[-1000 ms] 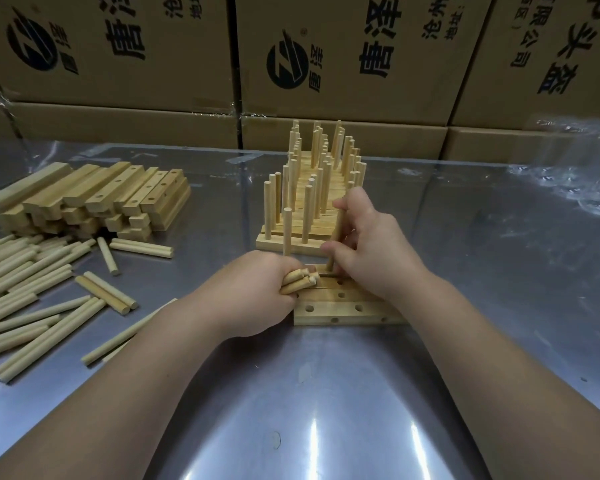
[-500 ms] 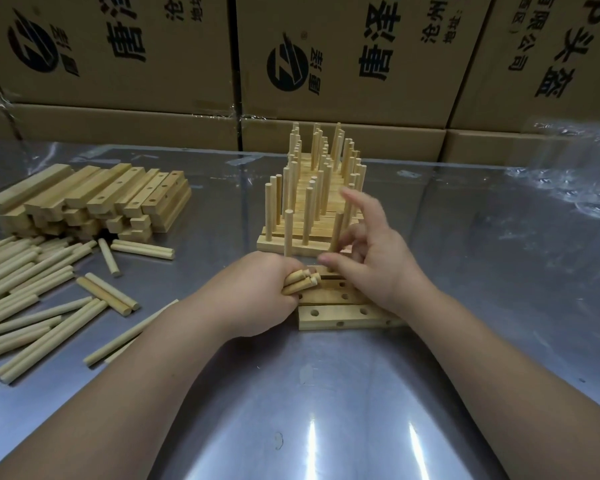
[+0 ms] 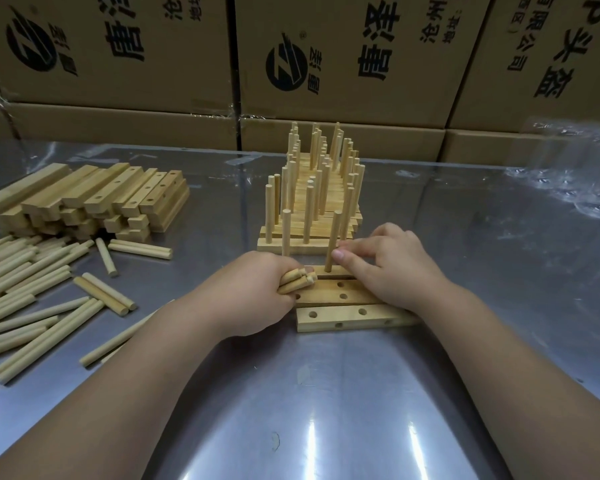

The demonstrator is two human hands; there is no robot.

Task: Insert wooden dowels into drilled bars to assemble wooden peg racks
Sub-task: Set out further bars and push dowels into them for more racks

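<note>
Dowels (image 3: 297, 280), pale round wood — bundle clenched in my left hand (image 3: 257, 292). My right hand (image 3: 392, 268) rests slack-fingered on drilled wooden bars (image 3: 347, 317).

right hand (image 3: 392, 268) off dowel (image 3: 333, 240), lowered onto bars (image 3: 343, 317)

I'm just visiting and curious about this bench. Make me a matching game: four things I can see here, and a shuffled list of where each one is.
Things:
1. bundle of dowels
2. stack of drilled bars
3. finished peg racks
4. cardboard boxes

Places:
A. behind the table
B. middle of the table, pegs upright
C. gripped in the left hand
D. left part of the table, lying flat

Pairs: 1-C, 2-D, 3-B, 4-A
</note>
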